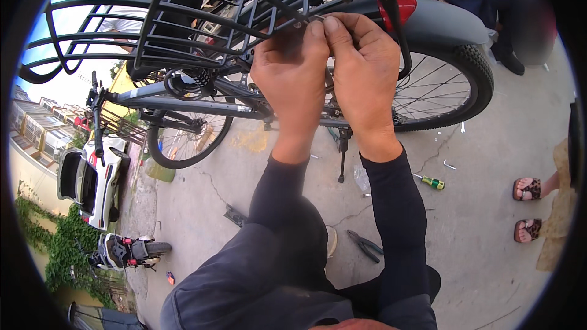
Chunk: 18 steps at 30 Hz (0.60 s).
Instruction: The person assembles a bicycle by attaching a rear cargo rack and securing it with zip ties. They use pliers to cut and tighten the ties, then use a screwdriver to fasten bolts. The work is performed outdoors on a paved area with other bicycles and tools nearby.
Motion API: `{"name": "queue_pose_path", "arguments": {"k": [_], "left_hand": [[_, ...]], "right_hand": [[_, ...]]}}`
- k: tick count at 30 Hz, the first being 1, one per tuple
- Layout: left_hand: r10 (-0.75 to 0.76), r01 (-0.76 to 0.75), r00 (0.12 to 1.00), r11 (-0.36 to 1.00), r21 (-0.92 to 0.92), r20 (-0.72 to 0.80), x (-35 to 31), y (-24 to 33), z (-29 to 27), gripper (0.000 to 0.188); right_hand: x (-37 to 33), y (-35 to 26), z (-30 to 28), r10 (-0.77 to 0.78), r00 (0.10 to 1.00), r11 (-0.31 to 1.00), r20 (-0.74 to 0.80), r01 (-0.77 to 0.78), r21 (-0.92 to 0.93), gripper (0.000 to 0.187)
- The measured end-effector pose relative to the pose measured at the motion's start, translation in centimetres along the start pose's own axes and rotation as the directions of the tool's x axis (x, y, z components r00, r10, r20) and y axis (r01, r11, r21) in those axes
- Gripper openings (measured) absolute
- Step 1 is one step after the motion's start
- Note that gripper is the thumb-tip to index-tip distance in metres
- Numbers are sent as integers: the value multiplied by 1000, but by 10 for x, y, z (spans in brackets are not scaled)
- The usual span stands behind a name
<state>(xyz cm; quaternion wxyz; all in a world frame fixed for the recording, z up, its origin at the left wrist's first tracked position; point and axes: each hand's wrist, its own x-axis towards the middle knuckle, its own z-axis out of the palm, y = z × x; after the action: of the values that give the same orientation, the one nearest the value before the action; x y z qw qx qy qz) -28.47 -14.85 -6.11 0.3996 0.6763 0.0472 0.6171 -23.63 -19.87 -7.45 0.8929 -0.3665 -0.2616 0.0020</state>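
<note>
My left hand [292, 67] and my right hand [367, 67] are side by side at the underside of a black wire basket [147, 30] on a bicycle. Both are closed, with thumbs and forefingers pinched close together. A thin, pale sliver shows between the fingertips, too small to name. The fingers hide the spot they work on. Just right of my right hand is a red tail light [398, 11] on the grey rear mudguard [446, 22]. Below it is the rear wheel [488, 82]. The bicycle's grey frame [183, 105] runs left behind my left hand.
On the concrete lie pliers [365, 245], a green-yellow screwdriver [433, 182], a hex key [450, 164] and a small wrench [463, 127]. The kickstand [342, 159] reaches down beneath my hands. Sandalled feet [527, 189] stand at right; another person [507, 30] is at upper right. A white car [104, 183] is parked left.
</note>
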Motion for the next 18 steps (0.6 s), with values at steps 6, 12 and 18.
{"name": "queue_pose_path", "arguments": {"k": [6,12,18], "left_hand": [[-4,10,999,975,-220,32,6,-10,0,23],[94,-92,996,974,-205,0,6,-14,2,22],[75,-80,997,957,-280,-30,2,-14,6,20]], "right_hand": [[3,-13,1,-85,996,996,-37,85,7,18],[-3,-13,2,-320,947,914,-25,302,-270,17],[-8,-24,11,-439,898,807,-36,377,-456,14]]}}
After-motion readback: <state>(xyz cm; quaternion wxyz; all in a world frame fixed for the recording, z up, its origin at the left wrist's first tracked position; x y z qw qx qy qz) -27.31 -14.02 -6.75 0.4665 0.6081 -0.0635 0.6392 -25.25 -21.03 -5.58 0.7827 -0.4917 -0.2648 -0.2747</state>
